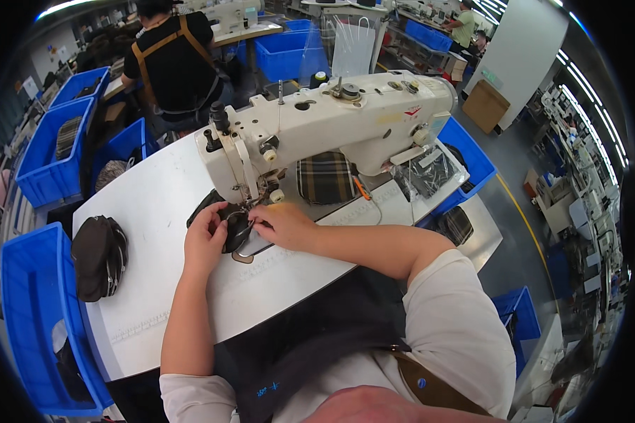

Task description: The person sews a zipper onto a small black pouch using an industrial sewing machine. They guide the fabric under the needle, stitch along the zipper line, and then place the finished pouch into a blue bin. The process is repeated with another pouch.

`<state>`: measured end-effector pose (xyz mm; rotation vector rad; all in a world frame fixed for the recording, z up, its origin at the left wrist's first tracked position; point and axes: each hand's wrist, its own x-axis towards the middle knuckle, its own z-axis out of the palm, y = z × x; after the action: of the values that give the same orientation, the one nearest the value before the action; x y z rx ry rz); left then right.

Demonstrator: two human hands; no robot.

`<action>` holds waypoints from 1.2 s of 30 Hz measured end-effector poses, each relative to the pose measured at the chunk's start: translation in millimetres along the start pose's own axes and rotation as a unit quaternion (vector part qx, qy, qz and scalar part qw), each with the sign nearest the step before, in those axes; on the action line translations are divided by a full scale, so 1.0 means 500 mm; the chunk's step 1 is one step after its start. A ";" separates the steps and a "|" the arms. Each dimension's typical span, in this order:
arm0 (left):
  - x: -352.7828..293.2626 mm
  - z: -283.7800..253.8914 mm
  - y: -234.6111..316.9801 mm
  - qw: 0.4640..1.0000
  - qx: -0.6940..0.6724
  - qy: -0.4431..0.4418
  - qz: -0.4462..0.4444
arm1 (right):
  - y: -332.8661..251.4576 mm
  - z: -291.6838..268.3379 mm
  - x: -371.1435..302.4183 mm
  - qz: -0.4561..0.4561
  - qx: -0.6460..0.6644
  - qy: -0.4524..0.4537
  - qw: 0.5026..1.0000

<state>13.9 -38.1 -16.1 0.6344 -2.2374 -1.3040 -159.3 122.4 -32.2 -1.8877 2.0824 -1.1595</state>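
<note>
Under the needle end of a white sewing machine (pixel 317 116) lies a small black fabric piece (pixel 237 227) with a curved edge. My left hand (pixel 206 236) holds its left side between thumb and fingers. Close to the needle, my right hand (pixel 283 224) is closed, with fingertips pinched at the piece's right edge; whether a thread is also between them is too small to tell. Behind the right hand, a plaid fabric stack (pixel 324 178) rests by the machine's arm. An orange-handled tool (pixel 362 188) lies beside that stack.
Dark fabric pieces (pixel 97 259) are stacked on the table's left part. Blue bins (pixel 39 310) stand along the left, with another blue bin (pixel 473 158) behind right. A clear plastic bag (pixel 430 173) lies at the machine's base. Another person (pixel 180 63) sits beyond the table.
</note>
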 end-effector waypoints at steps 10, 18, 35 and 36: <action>-0.005 0.014 0.044 0.918 0.226 -0.018 0.327 | 0.013 -0.010 0.009 -0.071 -0.008 -0.013 0.997; -0.033 0.014 0.086 0.953 0.252 -0.049 0.160 | 0.028 -0.007 0.008 -0.098 -0.006 -0.009 0.995; 0.002 -0.043 0.037 0.981 0.175 -0.070 0.036 | 0.023 -0.023 0.012 -0.141 -0.018 -0.056 0.988; 0.002 -0.047 0.037 0.983 0.160 -0.080 0.037 | 0.022 -0.024 0.014 -0.151 -0.009 -0.060 0.987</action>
<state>24.6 -46.3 10.8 0.5673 -2.6056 -0.9964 -176.1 121.2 -27.3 -2.2785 1.7951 -1.0504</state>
